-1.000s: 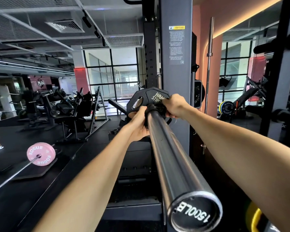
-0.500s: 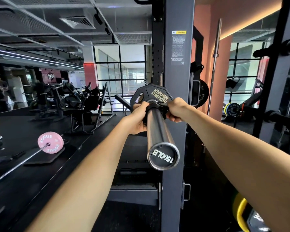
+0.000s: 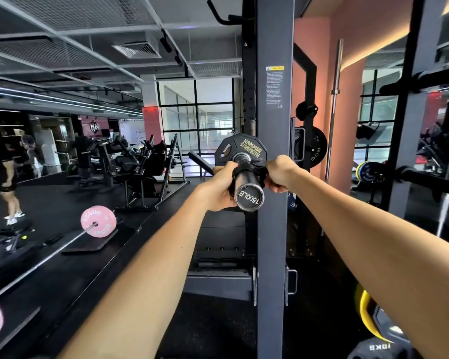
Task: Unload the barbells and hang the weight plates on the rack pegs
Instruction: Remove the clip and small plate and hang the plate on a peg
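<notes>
Head view, early in the job. Left hand [image 3: 219,186] and right hand [image 3: 280,174] both reach out to the black collar [image 3: 249,170] on the barbell sleeve [image 3: 248,191], one on each side; fingers of both curl round it, so each grip is clamped on the collar. Collar sits near the sleeve's end, just in front of the black plate [image 3: 246,149] marked HAMMER STRENGTH. Whether the collar is loosened or locked I cannot tell, since the hands cover the clasp.

Judgement: unloading of this bar has barely started. The plate is on the sleeve, not on any peg. Collar has to come off the end first, then the plate slides off and goes to a peg.

Left to do, as far as shown: this plate, plus a second barbell on the floor [image 3: 49,257] at left with a pink plate [image 3: 98,221] on it. Another pink edge shows at the bottom left corner, blurred, probably that bar's other plate.

Behind the rack post [image 3: 274,229] a black plate already hangs on a peg [image 3: 315,150], and an empty peg [image 3: 306,110] sits above it. Yellow and black plates lie low at bottom right, partly cut off.
</notes>
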Demonstrator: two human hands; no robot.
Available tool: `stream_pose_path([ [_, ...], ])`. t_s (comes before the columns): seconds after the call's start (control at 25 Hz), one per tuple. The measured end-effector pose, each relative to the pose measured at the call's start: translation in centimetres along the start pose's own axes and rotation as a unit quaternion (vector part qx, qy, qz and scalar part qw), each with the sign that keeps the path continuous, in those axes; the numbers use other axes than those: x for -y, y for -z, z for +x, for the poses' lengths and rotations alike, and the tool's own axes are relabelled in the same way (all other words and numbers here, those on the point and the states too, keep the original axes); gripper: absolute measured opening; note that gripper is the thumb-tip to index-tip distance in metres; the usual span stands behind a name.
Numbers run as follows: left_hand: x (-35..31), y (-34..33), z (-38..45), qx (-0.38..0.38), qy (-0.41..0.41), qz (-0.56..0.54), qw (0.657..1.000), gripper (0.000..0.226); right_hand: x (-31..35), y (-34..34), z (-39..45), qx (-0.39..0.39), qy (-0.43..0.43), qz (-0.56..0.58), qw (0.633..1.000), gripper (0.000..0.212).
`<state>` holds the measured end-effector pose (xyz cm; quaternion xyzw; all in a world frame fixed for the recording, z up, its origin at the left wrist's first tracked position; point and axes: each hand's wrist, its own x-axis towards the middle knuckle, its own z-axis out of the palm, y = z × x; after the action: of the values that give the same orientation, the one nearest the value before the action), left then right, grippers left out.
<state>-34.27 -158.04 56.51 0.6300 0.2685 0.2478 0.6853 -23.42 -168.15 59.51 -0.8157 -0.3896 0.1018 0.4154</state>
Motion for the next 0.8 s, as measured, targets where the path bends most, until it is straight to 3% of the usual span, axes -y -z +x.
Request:
stream_pose_path([
  [0.2,0.4,-0.4,-5.1,0.033,-0.013,0.008,0.999,0.05,0.7,0.8,-6.5,-0.015,-0.01,0.013,1.0,0.048],
  [0.44,0.6,-0.9,-10.6,0.073,-0.003,0.019,0.997,0.039,1.3,1.6,-12.2,-0.01,-0.03,0.009,0.999,0.052],
  [0.8,2.2,0.6,-15.3,0.112,0.009,0.062,0.992,0.072,0.4,0.5,-17.9,0.024,-0.047,0.023,0.998,0.044],
])
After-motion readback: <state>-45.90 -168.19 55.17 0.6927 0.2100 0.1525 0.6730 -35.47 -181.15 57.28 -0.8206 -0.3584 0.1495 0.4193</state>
